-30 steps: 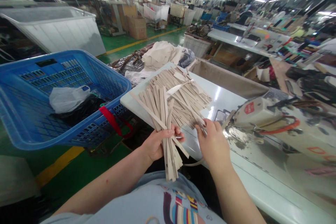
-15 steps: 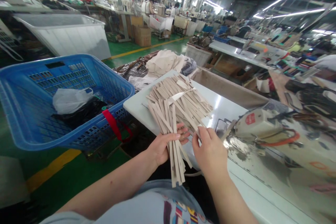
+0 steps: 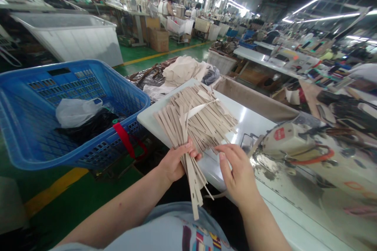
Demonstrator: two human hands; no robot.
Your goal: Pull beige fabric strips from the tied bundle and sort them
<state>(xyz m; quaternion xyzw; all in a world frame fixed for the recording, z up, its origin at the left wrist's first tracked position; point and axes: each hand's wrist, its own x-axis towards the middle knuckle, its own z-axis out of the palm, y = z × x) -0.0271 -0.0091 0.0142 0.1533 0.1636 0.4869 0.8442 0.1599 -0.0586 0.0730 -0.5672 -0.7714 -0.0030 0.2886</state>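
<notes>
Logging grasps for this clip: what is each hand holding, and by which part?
The left hand grips a bunch of beige strips toward their lower ends; the right hand is open, holding nothing.

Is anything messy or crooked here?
Yes. The bunch of thin beige strips in the left hand is uneven: its ends fan out, and one strip hangs lower than the rest. The tied pile of beige strips on the white table is splayed too. The right hand is open beside them.

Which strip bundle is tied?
The pile lying on the table, knotted with a pale band; the bunch gripped in the left hand is loose.
</notes>
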